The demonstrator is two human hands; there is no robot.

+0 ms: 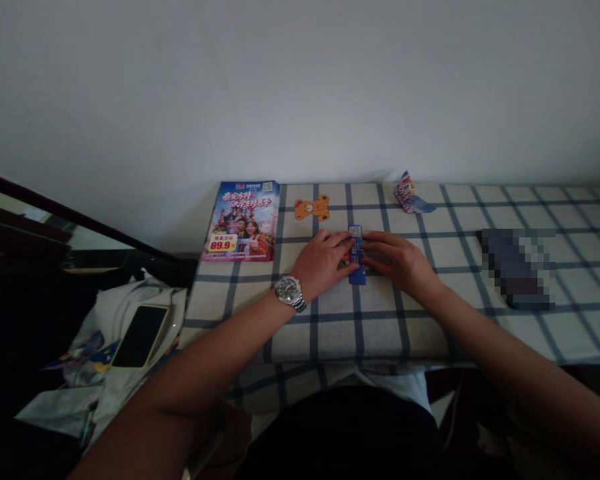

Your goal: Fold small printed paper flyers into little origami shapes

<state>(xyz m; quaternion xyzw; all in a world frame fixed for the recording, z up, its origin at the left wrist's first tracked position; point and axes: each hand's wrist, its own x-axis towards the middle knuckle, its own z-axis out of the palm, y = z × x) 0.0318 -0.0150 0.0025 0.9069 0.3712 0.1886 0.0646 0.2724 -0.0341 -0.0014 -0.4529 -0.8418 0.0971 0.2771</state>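
A narrow folded strip of blue printed paper lies on the checked tablecloth in front of me. My left hand, with a metal watch on its wrist, presses on the strip's left edge with bent fingers. My right hand presses on the right edge, fingers pinched against the paper. Both hands rest on the cloth and touch the strip.
A colourful flyer lies at the table's left corner. An orange bear cutout sits behind my hands, and a folded paper piece stands near the wall. A dark object lies right. A phone rests on clutter at left.
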